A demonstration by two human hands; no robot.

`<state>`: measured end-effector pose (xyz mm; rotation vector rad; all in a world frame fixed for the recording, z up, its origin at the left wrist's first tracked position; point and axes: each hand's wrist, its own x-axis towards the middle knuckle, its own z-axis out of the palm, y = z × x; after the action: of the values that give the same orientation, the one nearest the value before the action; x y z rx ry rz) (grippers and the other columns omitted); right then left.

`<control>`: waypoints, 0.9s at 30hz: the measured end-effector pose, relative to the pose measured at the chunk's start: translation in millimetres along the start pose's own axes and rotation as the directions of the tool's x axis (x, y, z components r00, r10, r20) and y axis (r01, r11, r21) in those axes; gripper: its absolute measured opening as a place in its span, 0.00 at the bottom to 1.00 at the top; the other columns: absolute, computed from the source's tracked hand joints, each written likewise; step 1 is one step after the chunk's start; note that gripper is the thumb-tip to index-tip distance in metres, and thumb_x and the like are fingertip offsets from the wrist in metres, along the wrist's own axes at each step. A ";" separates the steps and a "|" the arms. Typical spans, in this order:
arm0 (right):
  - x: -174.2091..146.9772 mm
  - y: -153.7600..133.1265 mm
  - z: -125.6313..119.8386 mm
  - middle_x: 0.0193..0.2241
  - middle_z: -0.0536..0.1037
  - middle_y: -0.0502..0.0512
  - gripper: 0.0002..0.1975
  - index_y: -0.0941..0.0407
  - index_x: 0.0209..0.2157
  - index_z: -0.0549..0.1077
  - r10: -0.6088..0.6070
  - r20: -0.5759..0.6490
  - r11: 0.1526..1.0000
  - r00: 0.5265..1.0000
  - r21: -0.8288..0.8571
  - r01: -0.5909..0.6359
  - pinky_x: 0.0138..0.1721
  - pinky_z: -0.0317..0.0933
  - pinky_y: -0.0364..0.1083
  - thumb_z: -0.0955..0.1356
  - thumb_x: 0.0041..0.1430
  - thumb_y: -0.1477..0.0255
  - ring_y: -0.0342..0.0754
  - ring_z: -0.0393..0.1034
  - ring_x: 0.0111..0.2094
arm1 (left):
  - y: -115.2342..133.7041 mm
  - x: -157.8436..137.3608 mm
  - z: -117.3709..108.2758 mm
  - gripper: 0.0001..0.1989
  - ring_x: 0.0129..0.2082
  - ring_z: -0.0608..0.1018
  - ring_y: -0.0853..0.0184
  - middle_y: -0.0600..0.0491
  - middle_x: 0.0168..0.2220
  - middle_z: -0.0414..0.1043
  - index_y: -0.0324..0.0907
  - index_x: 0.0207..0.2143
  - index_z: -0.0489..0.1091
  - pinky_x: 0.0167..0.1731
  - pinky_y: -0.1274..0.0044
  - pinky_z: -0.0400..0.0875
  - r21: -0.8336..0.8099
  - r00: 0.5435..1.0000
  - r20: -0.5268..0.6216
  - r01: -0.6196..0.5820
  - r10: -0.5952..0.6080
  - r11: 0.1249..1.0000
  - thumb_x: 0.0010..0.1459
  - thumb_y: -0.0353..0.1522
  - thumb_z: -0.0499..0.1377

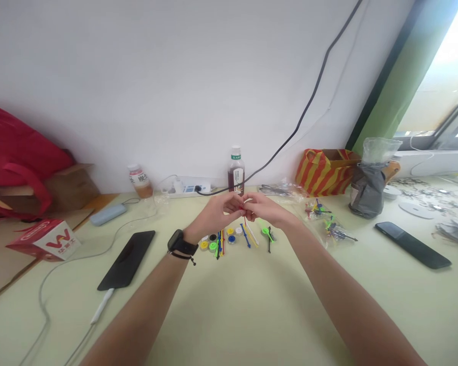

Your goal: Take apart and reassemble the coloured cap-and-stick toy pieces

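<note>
My left hand point(229, 209) and my right hand point(263, 209) meet above the table, fingertips pinched together. Between them is a thin red plastic stick point(245, 219), mostly covered by the fingers, its lower end pointing down. Under the hands lie several loose arrow-shaped sticks: a blue one point(245, 236), a white one point(253, 234) and a yellow one point(222, 239) among them. Small round caps sit beside these, including a yellow cap point(204, 245), a green cap point(212, 246) and a blue cap point(231, 239). A green-and-black spinner piece point(267, 235) rests by my right hand.
A dark drink bottle point(235, 170) stands behind the hands, near a power strip point(191, 186) and black cable point(309, 101). Bagged spinner pieces point(334, 229) and a black phone point(412, 245) lie right. Another phone point(127, 259), plugged in, and a red-white box point(48, 240) are left.
</note>
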<state>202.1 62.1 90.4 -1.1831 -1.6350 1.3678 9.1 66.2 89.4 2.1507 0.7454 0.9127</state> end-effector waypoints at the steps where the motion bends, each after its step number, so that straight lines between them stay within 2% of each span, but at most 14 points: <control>1: 0.3 0.9 -1.1 0.25 0.74 0.49 0.05 0.55 0.37 0.68 -0.002 0.023 0.999 1.000 0.035 0.001 0.29 0.61 0.41 0.66 0.57 0.76 0.42 0.68 0.26 | -2.3 0.1 -0.4 0.11 0.39 0.83 0.63 0.49 0.39 0.81 0.41 0.43 0.73 0.45 0.71 0.79 -0.009 1.000 -0.002 0.000 0.000 1.000 0.62 0.38 0.62; 4: 1.7 4.1 -2.4 0.25 0.73 0.48 0.05 0.55 0.34 0.67 -0.022 0.093 0.998 0.995 0.067 0.016 0.30 0.61 0.41 0.66 0.54 0.77 0.41 0.67 0.27 | -5.7 -0.1 -3.3 0.09 0.39 0.83 0.64 0.49 0.38 0.81 0.40 0.40 0.75 0.45 0.72 0.78 -0.003 1.000 0.027 0.012 -0.012 1.000 0.61 0.36 0.62; 6: 3.1 6.4 -1.3 0.25 0.71 0.47 0.04 0.55 0.33 0.66 -0.016 0.122 1.000 0.992 0.009 0.015 0.28 0.59 0.39 0.66 0.55 0.75 0.41 0.65 0.26 | -7.0 -1.2 -3.9 0.08 0.37 0.83 0.65 0.50 0.37 0.81 0.40 0.37 0.75 0.43 0.74 0.78 0.019 0.998 0.057 0.020 -0.021 1.000 0.61 0.36 0.62; 9: 6.1 11.8 0.4 0.27 0.72 0.47 0.04 0.55 0.37 0.67 0.076 0.053 0.965 0.996 -0.257 -0.060 0.24 0.53 0.39 0.65 0.58 0.72 0.40 0.61 0.24 | -11.2 -4.2 -1.7 0.09 0.32 0.82 0.66 0.51 0.31 0.80 0.39 0.32 0.73 0.35 0.76 0.76 0.060 0.994 0.087 0.062 -0.067 0.996 0.59 0.37 0.63; 12: 9.8 20.0 -1.1 0.35 0.77 0.52 0.11 0.55 0.45 0.70 0.157 -0.076 0.837 0.985 -0.519 -0.174 0.24 0.55 0.40 0.64 0.61 0.69 0.41 0.65 0.27 | -17.0 -7.3 4.6 0.11 0.27 0.80 0.66 0.52 0.27 0.78 0.40 0.28 0.72 0.27 0.78 0.72 0.098 0.976 0.158 0.136 -0.150 0.986 0.56 0.38 0.65; 16: 13.5 30.2 -4.0 0.39 0.79 0.59 0.14 0.58 0.44 0.73 0.205 -0.080 0.735 0.976 -0.646 -0.207 0.26 0.58 0.41 0.69 0.56 0.72 0.46 0.72 0.31 | -22.2 -8.9 17.7 0.07 0.32 0.79 0.65 0.52 0.30 0.80 0.41 0.29 0.79 0.31 0.77 0.71 0.188 0.934 0.332 0.072 -0.133 0.979 0.51 0.35 0.68; 18: 13.9 31.8 -4.9 0.40 0.80 0.59 0.16 0.58 0.44 0.75 0.224 -0.060 0.691 0.973 -0.694 -0.202 0.27 0.59 0.42 0.71 0.52 0.73 0.48 0.74 0.34 | -24.9 -9.2 22.8 0.06 0.30 0.77 0.65 0.53 0.29 0.80 0.43 0.30 0.82 0.29 0.77 0.68 0.280 0.910 0.381 0.053 -0.162 0.959 0.49 0.35 0.68; 21: 12.3 28.8 -9.5 0.44 0.81 0.58 0.16 0.56 0.44 0.76 0.220 -0.048 0.639 0.974 -0.748 -0.181 0.30 0.61 0.41 0.72 0.53 0.69 0.49 0.75 0.38 | -30.3 -9.6 24.0 0.07 0.25 0.75 0.66 0.54 0.26 0.78 0.44 0.30 0.83 0.26 0.76 0.65 0.367 0.880 0.413 0.075 -0.235 0.927 0.47 0.35 0.68; 24: 8.9 23.9 -19.3 0.45 0.81 0.59 0.12 0.56 0.40 0.77 0.219 -0.088 0.564 0.972 -0.801 -0.200 0.31 0.61 0.42 0.73 0.53 0.68 0.50 0.75 0.41 | -34.5 -9.8 19.3 0.06 0.29 0.77 0.64 0.54 0.28 0.79 0.44 0.29 0.81 0.29 0.75 0.67 0.395 0.886 0.401 0.064 -0.234 0.917 0.46 0.35 0.68; 27: 6.0 22.4 -27.7 0.40 0.81 0.62 0.11 0.58 0.35 0.78 0.268 -0.122 0.475 0.956 -0.846 -0.241 0.30 0.61 0.43 0.75 0.49 0.69 0.53 0.76 0.38 | -34.9 -9.8 13.9 0.08 0.41 0.78 0.58 0.52 0.36 0.79 0.46 0.31 0.80 0.39 0.73 0.70 0.429 0.922 0.339 0.026 -0.188 0.903 0.46 0.36 0.69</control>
<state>230.0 78.0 74.0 -2.0488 -2.3336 0.6359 5.9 75.6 51.9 2.5216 0.9137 0.2733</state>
